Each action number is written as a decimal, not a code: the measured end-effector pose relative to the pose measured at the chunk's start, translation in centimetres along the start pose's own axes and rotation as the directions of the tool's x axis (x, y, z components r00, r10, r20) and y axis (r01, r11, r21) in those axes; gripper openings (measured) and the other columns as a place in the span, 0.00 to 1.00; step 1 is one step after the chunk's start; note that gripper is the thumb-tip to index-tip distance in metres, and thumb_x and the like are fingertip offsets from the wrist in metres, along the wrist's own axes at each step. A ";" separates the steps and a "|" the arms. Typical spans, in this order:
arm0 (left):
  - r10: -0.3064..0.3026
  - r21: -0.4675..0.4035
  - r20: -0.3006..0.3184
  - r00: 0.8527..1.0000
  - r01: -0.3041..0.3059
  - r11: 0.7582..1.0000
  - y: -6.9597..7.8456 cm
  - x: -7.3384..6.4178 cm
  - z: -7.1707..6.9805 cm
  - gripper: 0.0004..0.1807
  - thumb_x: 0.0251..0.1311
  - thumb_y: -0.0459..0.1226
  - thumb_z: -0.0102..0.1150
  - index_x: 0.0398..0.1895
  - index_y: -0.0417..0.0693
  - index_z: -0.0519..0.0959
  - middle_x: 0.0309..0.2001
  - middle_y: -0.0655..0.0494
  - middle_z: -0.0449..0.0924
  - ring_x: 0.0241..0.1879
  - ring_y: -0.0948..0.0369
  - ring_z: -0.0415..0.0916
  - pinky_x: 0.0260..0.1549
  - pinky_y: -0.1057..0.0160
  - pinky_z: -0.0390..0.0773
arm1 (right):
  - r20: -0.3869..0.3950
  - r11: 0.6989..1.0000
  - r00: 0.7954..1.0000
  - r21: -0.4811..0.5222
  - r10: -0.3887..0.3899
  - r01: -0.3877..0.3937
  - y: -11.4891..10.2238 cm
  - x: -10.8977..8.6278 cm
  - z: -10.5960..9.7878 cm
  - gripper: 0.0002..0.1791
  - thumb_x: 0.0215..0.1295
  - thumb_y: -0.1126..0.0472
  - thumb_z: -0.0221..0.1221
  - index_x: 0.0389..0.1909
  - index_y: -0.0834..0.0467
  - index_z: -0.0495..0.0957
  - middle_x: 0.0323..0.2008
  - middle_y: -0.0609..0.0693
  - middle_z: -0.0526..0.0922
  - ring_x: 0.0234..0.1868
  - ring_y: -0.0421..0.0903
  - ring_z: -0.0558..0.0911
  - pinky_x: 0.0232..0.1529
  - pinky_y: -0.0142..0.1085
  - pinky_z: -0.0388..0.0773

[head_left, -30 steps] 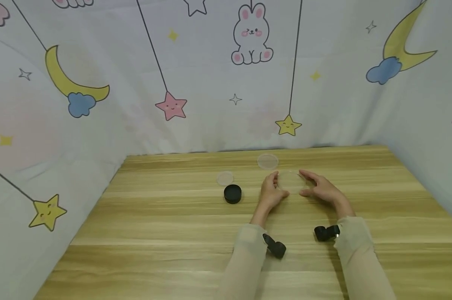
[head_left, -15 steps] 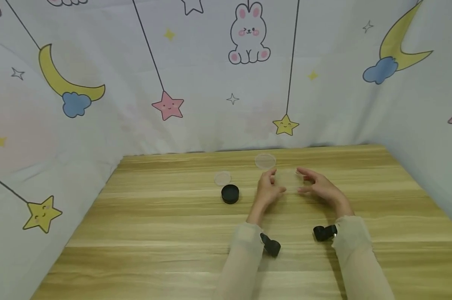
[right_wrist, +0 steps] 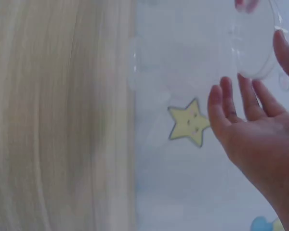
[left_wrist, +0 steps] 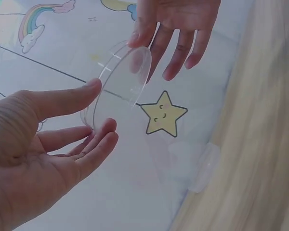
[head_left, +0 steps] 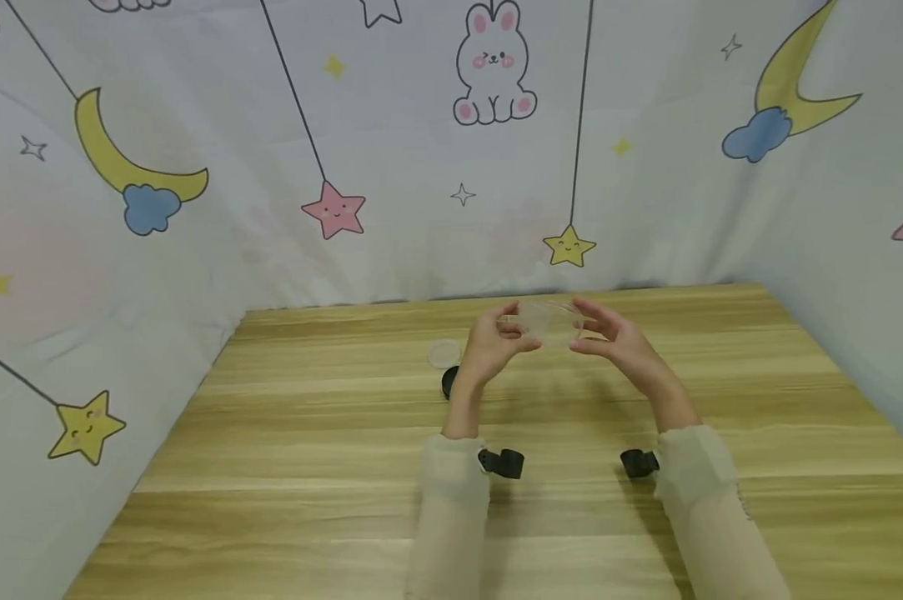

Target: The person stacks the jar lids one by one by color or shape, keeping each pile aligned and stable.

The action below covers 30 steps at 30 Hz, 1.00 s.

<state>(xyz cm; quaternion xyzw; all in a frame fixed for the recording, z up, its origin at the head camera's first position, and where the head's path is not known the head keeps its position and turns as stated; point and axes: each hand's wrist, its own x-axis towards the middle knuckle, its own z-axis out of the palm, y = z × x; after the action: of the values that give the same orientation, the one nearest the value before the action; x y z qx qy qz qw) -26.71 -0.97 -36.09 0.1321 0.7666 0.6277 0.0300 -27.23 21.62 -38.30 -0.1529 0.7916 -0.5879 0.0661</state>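
Both hands hold a clear round petri dish (head_left: 550,325) raised above the table, tilted on its side in the left wrist view. My left hand (head_left: 490,343) pinches one side between thumb and fingers. At the opposite rim my right hand (head_left: 625,340) grips with its thumb and fingers; several of its other fingers (left_wrist: 183,53) spread away. A clear disc (head_left: 443,353) lies on the table left of my left hand, beside a round black container (head_left: 448,382) partly covered by my left wrist. Another clear round piece (left_wrist: 205,167) lies near the table's back edge.
The wood-grain table (head_left: 308,467) ends at a white cloth backdrop (head_left: 406,150) printed with stars, moons and a rabbit. Cloth also hangs at both sides. Black wrist cameras stick out from the left cuff (head_left: 505,463) and the right cuff (head_left: 639,463).
Both hands have lifted the petri dish off the table and moved it left and upward in the head view. My left wrist now partly covers the black container.
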 end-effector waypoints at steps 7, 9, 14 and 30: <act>-0.004 -0.026 0.083 0.997 0.006 1.000 -0.1 -0.9 -1.4 0.42 0.54 0.29 0.68 0.73 0.40 0.61 0.62 0.42 0.69 0.53 0.47 0.76 0.50 0.61 0.80 | 0.027 0.999 0.999 -0.026 -0.031 0.031 -0.5 -0.8 0.7 0.40 0.67 0.60 0.60 0.76 0.56 0.52 0.76 0.56 0.55 0.71 0.59 0.61 0.51 0.22 0.73; -0.033 0.001 0.121 0.992 0.033 0.999 -0.7 -1.1 -1.5 0.43 0.53 0.30 0.69 0.72 0.39 0.60 0.59 0.41 0.71 0.50 0.51 0.77 0.48 0.62 0.80 | 0.058 0.997 0.998 -0.063 -0.039 0.043 -0.2 -1.2 0.7 0.40 0.67 0.61 0.61 0.76 0.58 0.53 0.76 0.58 0.55 0.71 0.61 0.61 0.56 0.30 0.75; -0.097 0.067 0.235 0.967 0.083 0.994 -2.5 -2.1 -0.9 0.42 0.53 0.30 0.70 0.71 0.35 0.61 0.53 0.36 0.75 0.42 0.61 0.74 0.43 0.65 0.79 | 0.149 0.991 0.988 -0.121 -0.045 0.063 1.0 -2.8 0.6 0.40 0.66 0.63 0.61 0.75 0.60 0.53 0.75 0.63 0.55 0.71 0.67 0.60 0.65 0.61 0.65; -0.147 0.104 0.122 0.982 0.134 0.985 -6.4 -2.2 1.5 0.42 0.48 0.30 0.73 0.68 0.32 0.66 0.43 0.51 0.64 0.35 0.61 0.61 0.32 0.68 0.64 | 0.250 0.988 0.966 -0.152 0.064 -0.026 4.4 -1.5 0.5 0.45 0.63 0.61 0.63 0.75 0.64 0.50 0.74 0.67 0.54 0.69 0.70 0.60 0.65 0.61 0.65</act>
<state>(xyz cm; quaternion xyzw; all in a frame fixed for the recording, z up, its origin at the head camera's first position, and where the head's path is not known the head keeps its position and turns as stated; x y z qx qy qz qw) -25.37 -1.21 -42.85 0.1193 0.7994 0.5769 0.1175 -26.34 22.79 -42.72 -0.2137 0.8212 -0.5015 0.1689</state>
